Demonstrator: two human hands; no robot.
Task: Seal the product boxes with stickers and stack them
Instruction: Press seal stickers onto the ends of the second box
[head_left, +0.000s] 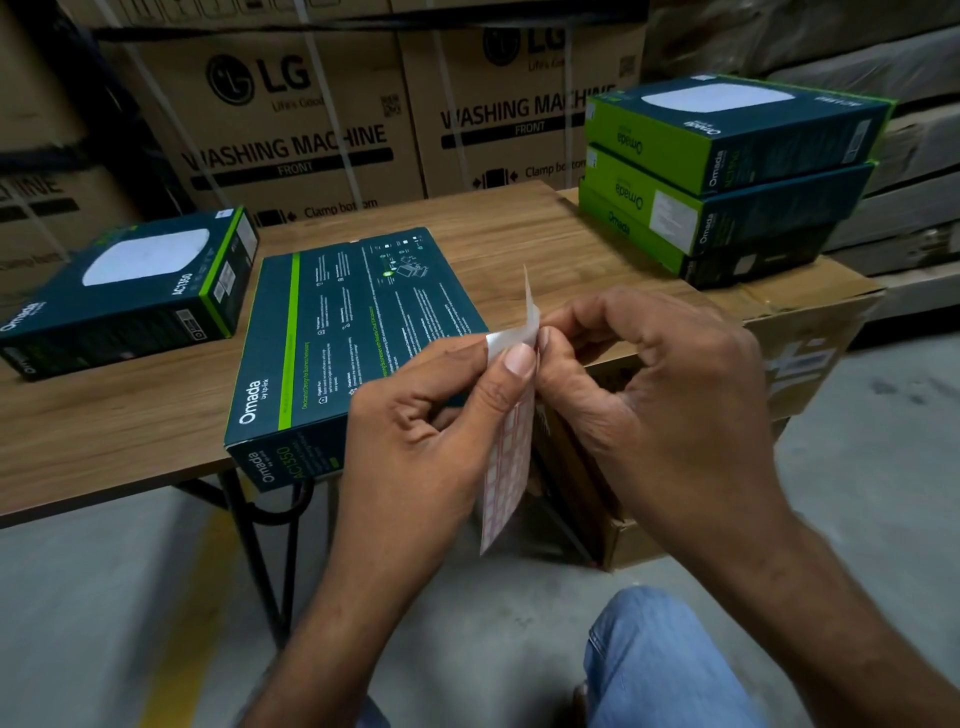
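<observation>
Peeling a sticker off the sheet (506, 467) looks to be the step in hand. Sheet hangs upright between both hands, in front of the table edge and above the floor.

Left hand (431, 415): thumb and forefinger clamped on the sheet's upper part, other fingers curled behind it. Right hand (649, 384): fingertips pinched together on the white strip (522, 327) at the top, which bends away from the sheet. Whether a sticker has come free: cannot tell.

Middle box (337, 332) lies flat, back face up, on the table (104, 415), just behind the left hand. Its near corner is at or slightly over the edge. No sticker seen on it; judged to be the next one sealed.

Risks (judgement):
- Sticker tears or folds onto itself if pulled fast from so thin a sheet.
- Adhesive loses tack from long contact with fingertips.
- Pressing on the box's near end could tip it off the edge.

Containers:
- Second box (130, 291) sits at the left on the table, front face up, closed.
- Stack (727, 176) of three boxes at right rests on a carton (810, 353), edges not squared.
- All boxes shut, contents hidden.
- Carton's inside not visible.
- Strapped LG cartons (291, 130) stand behind.
</observation>
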